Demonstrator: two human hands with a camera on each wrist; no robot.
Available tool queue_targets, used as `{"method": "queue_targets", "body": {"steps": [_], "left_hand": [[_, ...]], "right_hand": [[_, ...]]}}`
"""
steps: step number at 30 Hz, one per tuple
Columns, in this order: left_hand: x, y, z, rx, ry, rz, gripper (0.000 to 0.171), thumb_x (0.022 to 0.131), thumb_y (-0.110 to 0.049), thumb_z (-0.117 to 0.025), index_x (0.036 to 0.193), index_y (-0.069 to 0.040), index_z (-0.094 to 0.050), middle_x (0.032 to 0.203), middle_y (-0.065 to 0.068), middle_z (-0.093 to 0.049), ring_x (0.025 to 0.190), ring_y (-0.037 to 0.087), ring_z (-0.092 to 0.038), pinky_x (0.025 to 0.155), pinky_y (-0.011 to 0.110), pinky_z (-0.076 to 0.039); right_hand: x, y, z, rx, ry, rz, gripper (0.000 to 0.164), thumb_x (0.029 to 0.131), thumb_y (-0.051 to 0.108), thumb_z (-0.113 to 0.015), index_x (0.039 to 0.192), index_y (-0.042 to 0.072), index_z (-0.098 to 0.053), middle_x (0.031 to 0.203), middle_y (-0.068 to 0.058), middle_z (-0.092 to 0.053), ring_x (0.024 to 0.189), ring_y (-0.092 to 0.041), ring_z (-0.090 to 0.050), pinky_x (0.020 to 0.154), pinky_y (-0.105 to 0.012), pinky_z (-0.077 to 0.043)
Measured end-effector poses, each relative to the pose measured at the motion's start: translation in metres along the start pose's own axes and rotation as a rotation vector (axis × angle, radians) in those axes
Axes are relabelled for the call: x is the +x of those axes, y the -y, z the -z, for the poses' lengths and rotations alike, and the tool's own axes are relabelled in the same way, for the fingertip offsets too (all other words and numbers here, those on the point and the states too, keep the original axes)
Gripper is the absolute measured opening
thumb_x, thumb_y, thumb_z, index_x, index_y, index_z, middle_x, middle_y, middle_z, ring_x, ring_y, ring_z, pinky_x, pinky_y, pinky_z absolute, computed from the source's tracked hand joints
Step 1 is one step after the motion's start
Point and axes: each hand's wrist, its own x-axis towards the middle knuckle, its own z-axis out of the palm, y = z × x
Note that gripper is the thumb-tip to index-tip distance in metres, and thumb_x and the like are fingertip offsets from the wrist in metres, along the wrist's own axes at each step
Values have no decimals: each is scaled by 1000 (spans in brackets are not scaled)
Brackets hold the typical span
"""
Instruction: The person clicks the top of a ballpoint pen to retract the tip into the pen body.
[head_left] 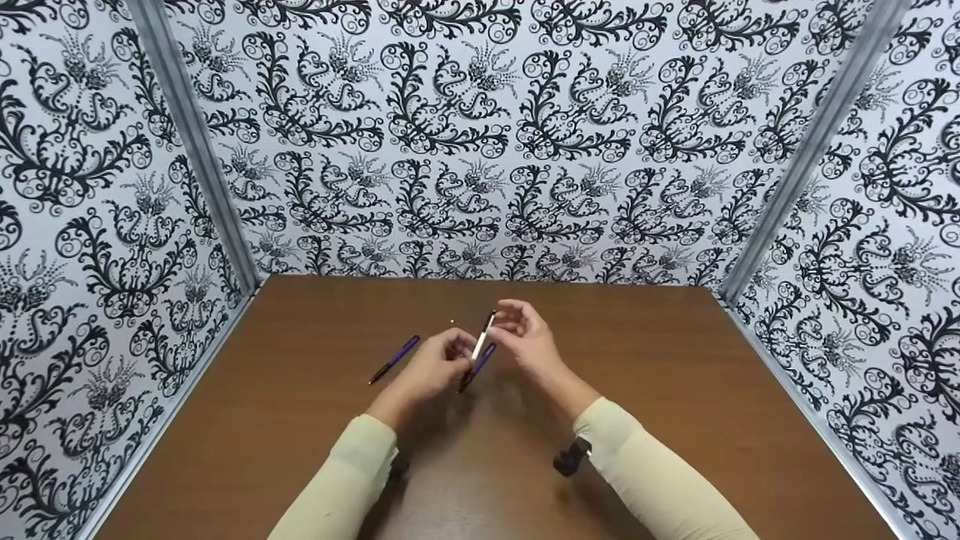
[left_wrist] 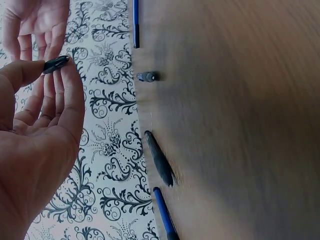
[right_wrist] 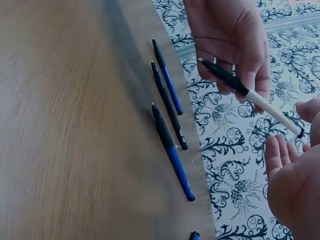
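My left hand (head_left: 435,367) pinches a pen (head_left: 482,337) with a white barrel and a black grip between thumb and index finger. The hold lies where the grip meets the barrel, and the pen is tilted above the table. My right hand (head_left: 527,341) is close to the black far end of the barrel, fingers loosely spread, with that end between thumb and fingertips. Below them a blue-and-black pen (head_left: 480,366) lies on the table. Another blue-and-black pen (head_left: 394,360) lies left of my left hand. An all-black pen (right_wrist: 169,107) shows between two blue ones in the right wrist view.
The brown wooden table (head_left: 300,450) carries the loose pens around its middle. A pen end (right_wrist: 195,235) shows at the bottom of the right wrist view. Patterned black-and-white walls (head_left: 480,150) close off the back and both sides, with grey strips at the corners.
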Motion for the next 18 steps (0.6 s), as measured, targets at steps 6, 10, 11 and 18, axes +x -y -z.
{"method": "queue_targets", "body": {"steps": [6, 10, 11, 18], "left_hand": [[3, -3, -8, -59, 20, 4, 21, 100, 7, -67, 120, 1, -69, 96, 5, -65, 84, 16, -61, 67, 26, -50], [4, -4, -12, -92, 40, 8, 20, 101, 6, -68, 120, 1, -68, 98, 5, -65, 83, 16, -60, 65, 25, -50], [4, -4, -13, -100, 45, 6, 20, 101, 6, -68, 120, 1, -68, 98, 5, -66, 83, 16, -60, 65, 25, -49], [4, -6, -19, -96, 46, -10, 21, 99, 8, -68, 119, 1, -67, 96, 2, -65, 83, 15, -61, 63, 23, -48]], "right_hand": [[-4, 6, 6, 16, 5, 11, 52, 93, -15, -76, 141, -10, -57, 127, -24, -68, 106, -25, -72, 97, -33, -62], [-7, 8, 8, 9, 12, 42, 52, 93, -16, -75, 141, -14, -55, 124, -24, -68, 107, -27, -70, 96, -31, -61], [-8, 8, 9, 9, 13, 48, 52, 93, -16, -75, 141, -15, -54, 123, -24, -68, 108, -27, -70, 97, -31, -61], [-9, 9, 10, -8, 6, 66, 50, 92, -17, -75, 139, -14, -57, 122, -22, -69, 108, -24, -68, 98, -29, -59]]}}
